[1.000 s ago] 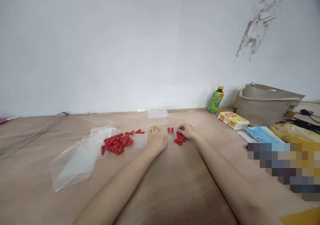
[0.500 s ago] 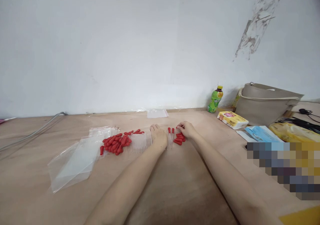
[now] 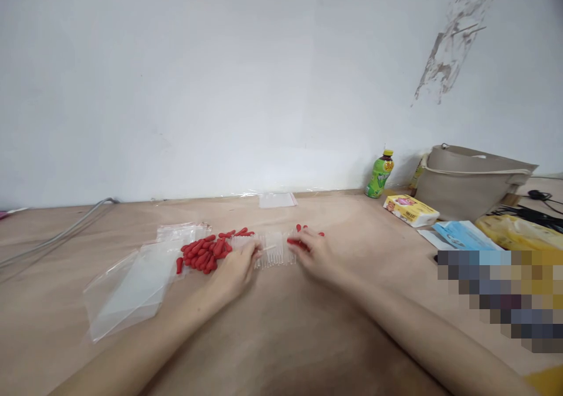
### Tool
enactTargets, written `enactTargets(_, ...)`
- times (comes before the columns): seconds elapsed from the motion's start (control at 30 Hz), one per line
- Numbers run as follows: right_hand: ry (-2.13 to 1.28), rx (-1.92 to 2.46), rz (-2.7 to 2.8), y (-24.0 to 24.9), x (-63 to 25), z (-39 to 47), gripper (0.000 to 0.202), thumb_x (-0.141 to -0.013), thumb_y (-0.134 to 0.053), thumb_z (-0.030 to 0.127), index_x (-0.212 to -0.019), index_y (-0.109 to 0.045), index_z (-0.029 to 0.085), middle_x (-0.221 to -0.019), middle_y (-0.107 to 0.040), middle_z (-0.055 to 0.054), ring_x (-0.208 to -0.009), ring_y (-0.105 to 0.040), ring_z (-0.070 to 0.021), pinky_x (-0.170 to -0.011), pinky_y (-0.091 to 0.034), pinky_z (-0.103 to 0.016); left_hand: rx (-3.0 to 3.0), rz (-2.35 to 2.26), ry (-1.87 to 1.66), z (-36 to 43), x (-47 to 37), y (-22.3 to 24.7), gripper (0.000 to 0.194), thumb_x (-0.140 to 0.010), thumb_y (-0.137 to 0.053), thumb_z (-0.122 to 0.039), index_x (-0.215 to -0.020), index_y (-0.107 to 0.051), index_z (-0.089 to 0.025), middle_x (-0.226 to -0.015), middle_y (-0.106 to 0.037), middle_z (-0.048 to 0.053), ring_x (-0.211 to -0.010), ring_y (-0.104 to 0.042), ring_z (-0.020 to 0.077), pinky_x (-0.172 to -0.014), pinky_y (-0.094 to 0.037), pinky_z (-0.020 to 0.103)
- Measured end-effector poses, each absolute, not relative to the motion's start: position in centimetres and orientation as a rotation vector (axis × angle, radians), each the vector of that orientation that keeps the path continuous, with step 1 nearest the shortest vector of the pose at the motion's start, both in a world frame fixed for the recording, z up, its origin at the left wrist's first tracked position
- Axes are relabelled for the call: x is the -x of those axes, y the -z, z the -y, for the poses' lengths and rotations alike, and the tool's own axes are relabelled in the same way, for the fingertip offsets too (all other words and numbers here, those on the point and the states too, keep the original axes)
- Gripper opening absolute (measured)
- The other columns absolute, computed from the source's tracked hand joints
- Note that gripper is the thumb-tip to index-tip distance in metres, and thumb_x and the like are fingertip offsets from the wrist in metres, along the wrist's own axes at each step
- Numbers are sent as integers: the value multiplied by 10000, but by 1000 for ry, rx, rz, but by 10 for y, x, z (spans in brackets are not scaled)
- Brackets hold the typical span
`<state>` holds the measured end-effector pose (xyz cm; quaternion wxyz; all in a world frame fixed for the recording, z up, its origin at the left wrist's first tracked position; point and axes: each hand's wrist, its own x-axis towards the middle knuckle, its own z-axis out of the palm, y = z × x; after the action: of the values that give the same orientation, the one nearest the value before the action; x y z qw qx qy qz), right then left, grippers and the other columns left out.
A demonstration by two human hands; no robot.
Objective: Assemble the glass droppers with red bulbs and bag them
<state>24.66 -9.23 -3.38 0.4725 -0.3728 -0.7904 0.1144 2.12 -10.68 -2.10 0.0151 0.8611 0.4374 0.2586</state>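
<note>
Moved: both hands have come nearer to the camera since a second ago; left hand (image 3: 235, 268) has gone from the right end of the tubes to their left end, right hand (image 3: 315, 254) from the small bulb heap to the tubes' right end
Left hand: fingers curled, seeming to pinch one clear tube at its tip; hold too small to tell for sure
Right hand: fingers closed on a red bulb (image 3: 294, 242), its end pointing at the tubes
Tubes (image 3: 277, 250): row of clear thin pipette stems lying side by side on the table (image 3: 308, 337), between the two hands
Handling: tubes look light, stiff, smooth and likely brittle, so take each by mid-shaft, not the narrow tip; bulbs look soft and rubbery, squeeze near the open mouth
Bulb pile (image 3: 204, 252): loose red heap just left of the left hand
Bags (image 3: 132, 284): clear plastic, flat, left of the pile
Bottle (image 3: 380, 175): green, upright by the wall
Bucket (image 3: 472, 179): grey, far right, beside a yellow box (image 3: 411, 210)
</note>
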Motion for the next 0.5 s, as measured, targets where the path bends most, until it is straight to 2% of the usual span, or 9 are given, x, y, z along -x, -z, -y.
enactTargets(0.07,-282,841,1972,40,-235,109,120,-817,-500,212,-879,-600,188,-835,-580,-51,-766,-543,-140,-706,-447,-279,-2705,-1207,-962,116,-9,38,217,-907,-308,-206,-1046,-472,-179,-900,-596,50,-799,-581,154,-677,-438,253)
enactTargets(0.23,-310,832,2005,50,-224,123,131,-821,-487,191,-895,-596,186,-811,-582,-48,-727,-541,-135,-652,-447,-259,-2648,-1145,-1030,129,-5,55,193,-902,-363,-206,-1006,-525,-190,-903,-587,38,-810,-578,137,-713,-458,238)
enactTargets(0.5,-257,816,2102,54,-224,125,148,-822,-496,192,-914,-612,194,-833,-603,-49,-754,-551,-140,-686,-445,-274,-2638,-1097,-960,132,-10,51,195,-894,-383,-182,-1015,-535,-190,-907,-585,37,-815,-570,135,-719,-464,240)
